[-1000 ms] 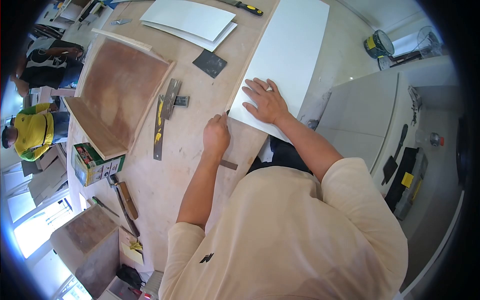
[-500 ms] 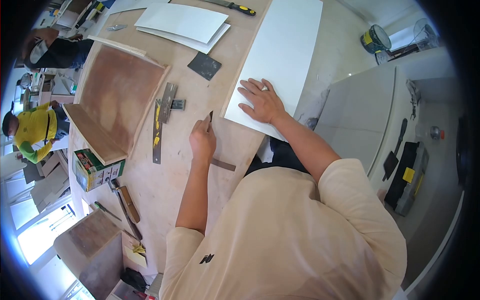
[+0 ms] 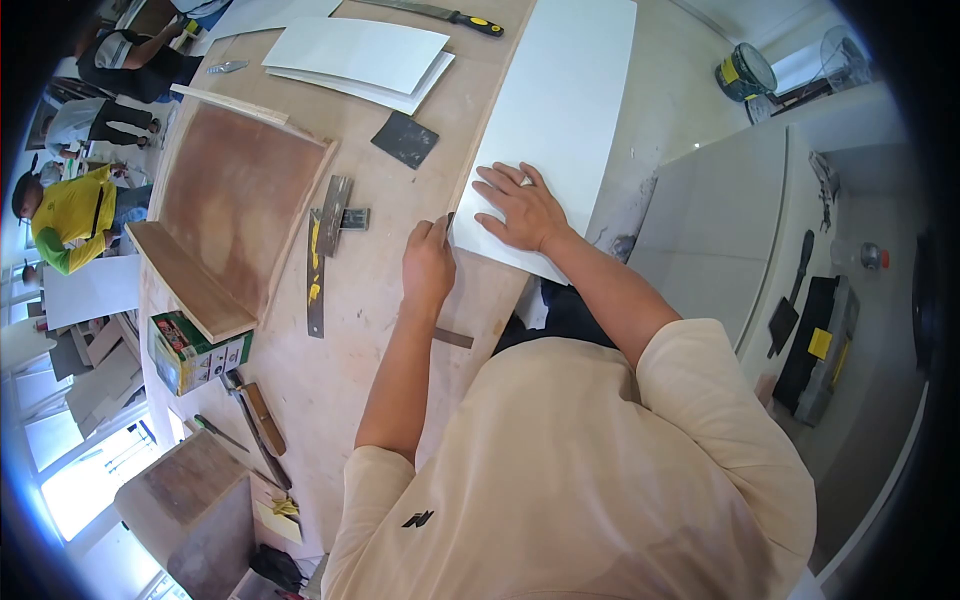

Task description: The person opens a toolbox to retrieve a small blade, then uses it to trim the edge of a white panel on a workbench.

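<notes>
My right hand [image 3: 525,212] lies flat, fingers spread, on a long white panel [image 3: 560,95]. Beside the panel's left edge, my left hand [image 3: 430,262] grips a small dark blade [image 3: 450,221], its tip at that edge; its handle is hidden by my fingers. A dark square sheet [image 3: 405,139] rests on the wooden table [image 3: 375,290] further up. Left of my left hand lie crossed metal strips [image 3: 336,215] and a long strip with yellow marks [image 3: 316,275]. A brown curved strip [image 3: 453,338] sits just below my left hand.
An open wooden box frame [image 3: 235,190] and a green-white carton [image 3: 200,350] stand at the left. White sheets [image 3: 355,50] and a yellow-black handled saw [image 3: 478,24] lie up top. Several people are in the left background, one in a yellow shirt [image 3: 75,210].
My left hand has moved right with the blade, from beside the panel to its edge. My right hand remains on the panel. More people show at the left.
</notes>
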`<action>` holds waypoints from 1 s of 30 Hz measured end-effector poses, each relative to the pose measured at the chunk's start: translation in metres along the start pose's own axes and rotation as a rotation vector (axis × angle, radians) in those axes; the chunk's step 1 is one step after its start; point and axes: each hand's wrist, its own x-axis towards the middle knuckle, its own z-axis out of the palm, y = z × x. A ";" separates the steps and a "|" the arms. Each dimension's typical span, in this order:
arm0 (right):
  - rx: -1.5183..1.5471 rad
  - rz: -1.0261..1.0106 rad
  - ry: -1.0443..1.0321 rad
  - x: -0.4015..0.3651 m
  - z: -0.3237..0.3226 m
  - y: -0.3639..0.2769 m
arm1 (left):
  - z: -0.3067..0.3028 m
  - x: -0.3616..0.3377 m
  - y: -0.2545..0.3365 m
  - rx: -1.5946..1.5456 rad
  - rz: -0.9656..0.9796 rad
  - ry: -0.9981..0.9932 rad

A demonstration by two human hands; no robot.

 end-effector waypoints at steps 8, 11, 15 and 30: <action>0.005 0.003 -0.002 -0.001 0.000 0.001 | 0.000 0.007 0.001 0.005 -0.012 -0.055; 0.002 0.004 -0.009 0.000 0.000 0.001 | -0.001 0.009 0.004 -0.003 -0.023 -0.068; 0.002 0.010 -0.027 0.000 -0.002 0.000 | -0.002 0.011 0.006 0.011 -0.023 -0.074; -0.018 0.016 -0.039 0.000 -0.001 0.001 | -0.004 0.012 0.009 0.012 -0.020 -0.072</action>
